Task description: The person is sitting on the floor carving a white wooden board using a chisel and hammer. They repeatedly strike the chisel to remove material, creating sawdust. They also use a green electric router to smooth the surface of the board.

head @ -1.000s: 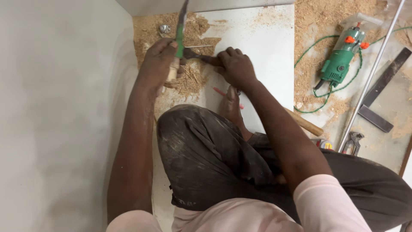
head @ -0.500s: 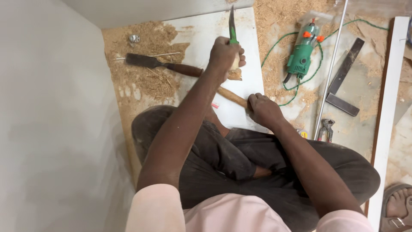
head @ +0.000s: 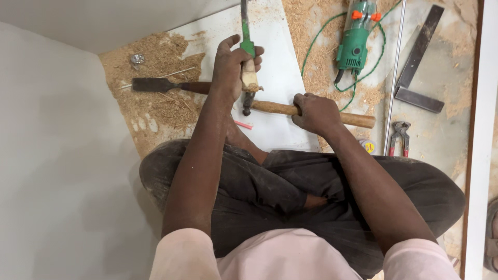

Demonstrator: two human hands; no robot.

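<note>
Upper left of the frame: a heap of pale sawdust point(head: 155, 67) lies on the floor against a grey wall panel point(head: 52, 155). On it rest a small shiny metal fitting point(head: 137, 59) and a dark flat-bladed chisel with a brown wooden handle point(head: 155, 84), untouched and just left of the left forearm.

Upper centre: the left hand point(head: 231, 65) is wrapped in a fist around the pale wooden grip of a narrow green-bladed hand tool point(head: 245, 31), which stands nearly upright over a white laminate board point(head: 280, 78) lying on the floor. The tool's dark lower tip meets the head end of the hammer. Judged: the blade is thin, stiff metal and light; the worn wooden grip is the sound place to hold, as now, clear of the edge.

Centre: the right hand point(head: 316, 111) is clenched around the round brown wooden handle of a hammer point(head: 358, 120) lying almost level across the board's lower edge, its dark head point(head: 248, 103) under the green tool. Judged: head-heavy, rigid, the smooth handle somewhat slippery with dust; a mid-handle hold steadies it.

A small pink stick point(head: 243, 125) lies on the board near the knee.

Right: a green electric power tool with orange knobs point(head: 355, 41) and its green cord point(head: 321, 36), a long thin metal rod point(head: 397, 62), a dark steel try square point(head: 420, 62) and red-handled pincers point(head: 398, 136) lie apart on the dusty floor.
</note>
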